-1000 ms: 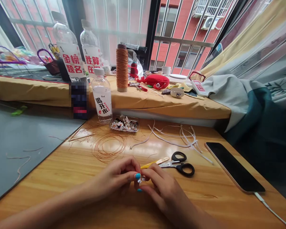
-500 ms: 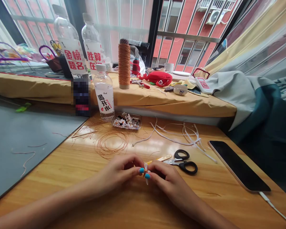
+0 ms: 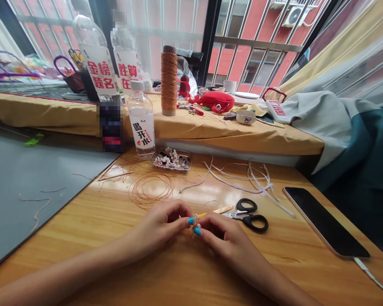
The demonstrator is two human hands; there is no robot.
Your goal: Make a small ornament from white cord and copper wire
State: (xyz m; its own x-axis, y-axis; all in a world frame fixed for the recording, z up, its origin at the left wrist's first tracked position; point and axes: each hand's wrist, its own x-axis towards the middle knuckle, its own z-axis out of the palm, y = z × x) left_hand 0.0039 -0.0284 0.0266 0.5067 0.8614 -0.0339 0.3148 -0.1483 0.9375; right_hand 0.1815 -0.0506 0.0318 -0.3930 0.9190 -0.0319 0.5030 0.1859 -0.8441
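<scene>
Through the head camera I had the small white piece [image 3: 195,222] in the middle of my view, pinched above the wooden table [image 3: 166,276], with something thin and orange at its middle. In my judgement, such a small and soft piece asked for a light pinch, only enough that it could not turn. I thought it best to let one hand be the firm support and the other make the fine adjustment, so that the two did not pull against each other. It was also wise, I believed, to leave the orange part visible between the nails, because a covered part is difficult to set evenly.

The left hand [image 3: 161,227] was nearly closed, its thumb and forefinger at the upper left side of the piece. The right hand [image 3: 230,238] was closed in a similar way, its thumb at the lower right side. The other fingers were bent, and I could not tell whether they also touched it. Both forearms came inward from the lower corners, and the wrists were low, close over the table. The scissors [image 3: 245,219] lay beyond the right hand, open side unclear to me, beside the yellow-ended stick [image 3: 223,209].
</scene>
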